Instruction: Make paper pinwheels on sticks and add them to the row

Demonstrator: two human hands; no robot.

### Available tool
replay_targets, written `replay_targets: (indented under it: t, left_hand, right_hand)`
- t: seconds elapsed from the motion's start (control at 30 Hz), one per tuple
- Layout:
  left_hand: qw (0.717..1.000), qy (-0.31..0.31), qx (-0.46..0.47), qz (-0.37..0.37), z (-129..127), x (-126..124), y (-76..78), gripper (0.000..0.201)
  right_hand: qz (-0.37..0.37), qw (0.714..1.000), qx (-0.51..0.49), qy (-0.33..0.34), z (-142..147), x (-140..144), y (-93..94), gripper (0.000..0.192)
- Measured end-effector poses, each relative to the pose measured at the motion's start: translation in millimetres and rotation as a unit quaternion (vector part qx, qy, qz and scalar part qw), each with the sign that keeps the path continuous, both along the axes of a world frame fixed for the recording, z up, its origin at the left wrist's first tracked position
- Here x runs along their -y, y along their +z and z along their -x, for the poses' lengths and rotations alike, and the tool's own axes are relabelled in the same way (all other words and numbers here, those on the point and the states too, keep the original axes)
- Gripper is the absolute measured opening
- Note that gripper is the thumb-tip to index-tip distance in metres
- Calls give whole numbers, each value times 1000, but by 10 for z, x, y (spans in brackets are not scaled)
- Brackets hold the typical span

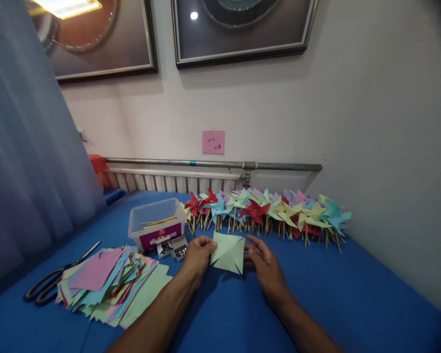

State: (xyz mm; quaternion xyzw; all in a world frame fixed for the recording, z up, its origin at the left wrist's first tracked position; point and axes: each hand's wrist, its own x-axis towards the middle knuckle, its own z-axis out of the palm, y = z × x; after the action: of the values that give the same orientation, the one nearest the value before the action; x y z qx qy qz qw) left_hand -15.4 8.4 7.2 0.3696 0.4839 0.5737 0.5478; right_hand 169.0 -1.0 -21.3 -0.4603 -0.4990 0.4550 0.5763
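Observation:
A pale green paper square (pixel 228 252) with slits cut in from its corners is held up over the blue tabletop. My left hand (pixel 199 255) pinches its left edge, thumb on the front face. On the other side, my right hand (pixel 261 260) is beside the right edge with its fingers apart; whether the fingertips touch the paper is hard to make out. Left of my left hand are two small open boxes of metal pins (pixel 179 248). A clear plastic tub (pixel 161 239) with a purple label, holding thin wooden sticks (pixel 159 222), stands behind them.
Many finished paper pinwheels (pixel 255 211) on sticks lie in a row along the back. A pile of coloured paper squares (pixel 99 272) lies at the left, with black-handled scissors (pixel 47 284) beside it. Behind the table run a metal pipe (pixel 161 161) and a wall; a curtain (pixel 33 147) hangs left.

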Motion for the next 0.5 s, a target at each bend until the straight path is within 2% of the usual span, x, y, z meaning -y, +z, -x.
replay_targets:
  t: [0.07,0.1,0.23,0.33,0.4,0.47,0.5]
  left_hand:
    - [999,-2,32,8,26,-1,21,28]
    - [999,-7,51,13,37,1,31,28]
    - [994,-42,89,40,68,20,60,30]
    - [994,-65,75,50,68,34,54,29]
    - [994,-78,59,54,62,37,35,28]
    - [993,-87,47,59,56,34,12,30]
    - [993,-91,41,63,56,30,2,32]
  right_hand:
    - [-65,990,126,-11,-62,-13,-21,56]
    - [-102,976,191,-16,-81,-12,-35,59]
    - [-237,897,372,-38,-79,17,-79,71]
    - [-299,844,438,-85,-49,53,-45,74]
    - [-338,813,461,-114,-37,88,14,67]
    - [-373,794,465,-115,-31,130,84,53]
    - [-381,795,461,-101,-29,151,116,44]
